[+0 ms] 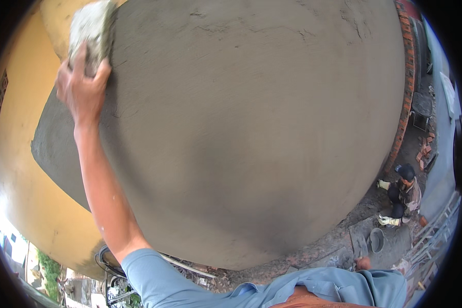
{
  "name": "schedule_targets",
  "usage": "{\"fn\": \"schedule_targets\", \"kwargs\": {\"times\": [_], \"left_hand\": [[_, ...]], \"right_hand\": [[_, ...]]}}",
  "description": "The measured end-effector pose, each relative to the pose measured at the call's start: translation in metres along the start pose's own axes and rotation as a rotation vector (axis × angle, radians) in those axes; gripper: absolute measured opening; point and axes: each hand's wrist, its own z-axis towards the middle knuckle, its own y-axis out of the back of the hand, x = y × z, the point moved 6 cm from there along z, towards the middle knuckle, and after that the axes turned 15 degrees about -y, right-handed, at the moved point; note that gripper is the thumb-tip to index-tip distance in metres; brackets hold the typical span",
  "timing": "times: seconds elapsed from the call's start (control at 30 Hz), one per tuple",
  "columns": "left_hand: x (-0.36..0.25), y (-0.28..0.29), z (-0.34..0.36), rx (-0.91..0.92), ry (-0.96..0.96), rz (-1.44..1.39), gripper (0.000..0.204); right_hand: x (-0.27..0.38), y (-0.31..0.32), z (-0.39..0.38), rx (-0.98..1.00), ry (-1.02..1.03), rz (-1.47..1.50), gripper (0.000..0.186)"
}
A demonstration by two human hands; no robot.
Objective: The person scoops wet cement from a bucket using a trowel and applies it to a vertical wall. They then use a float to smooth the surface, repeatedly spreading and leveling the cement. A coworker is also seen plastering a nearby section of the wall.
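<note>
At the upper left, my left arm reaches up along a wall of wet grey plaster. My left hand is closed on a thick, pale, rectangular sponge block, smeared with grey, at the plaster's left edge. The thumb and fingers are spread over its lower end. Low in the view, beyond my blue shirt, a small patch of skin shows that seems to be my right hand. Its fingers cannot be made out. Rough cracks and ridges mark the plaster near the top.
A yellow wall adjoins the plaster on the left. An exposed brick edge bounds it on the right. Below right, a person in a cap and pale gloves crouches near a bucket. Ladders and loose bricks lie beyond.
</note>
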Motion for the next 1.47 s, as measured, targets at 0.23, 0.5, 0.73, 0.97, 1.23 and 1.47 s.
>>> {"fn": "schedule_targets", "kwargs": {"times": [0.23, 0.5, 0.73, 0.97, 1.23, 1.47], "left_hand": [[-0.153, -0.034, 0.02, 0.078, -0.284, -0.234, 0.067], [-0.078, -0.09, 0.057, 0.031, -0.019, -0.059, 0.064], [-0.184, -0.08, 0.06, 0.004, -0.363, -0.158, 0.063], [-0.112, -0.085, 0.115, 0.219, 0.067, -0.106, 0.064], [-0.216, -0.063, 0.099, 0.08, -0.316, -0.133, 0.063], [-0.13, -0.066, 0.135, 0.149, 0.053, -0.043, 0.074]], "right_hand": [[-0.025, -0.027, 0.02, -0.102, 0.287, -0.874, 0.029], [-0.072, -0.013, 0.036, -0.151, 0.159, -0.732, 0.023], [-0.069, -0.023, 0.043, -0.137, 0.371, -0.963, 0.025], [-0.073, -0.032, 0.099, -0.123, 0.093, -0.761, 0.036], [-0.08, -0.028, 0.1, -0.139, 0.273, -0.785, 0.035], [-0.115, -0.026, 0.109, -0.189, 0.419, -1.032, 0.035]]}}
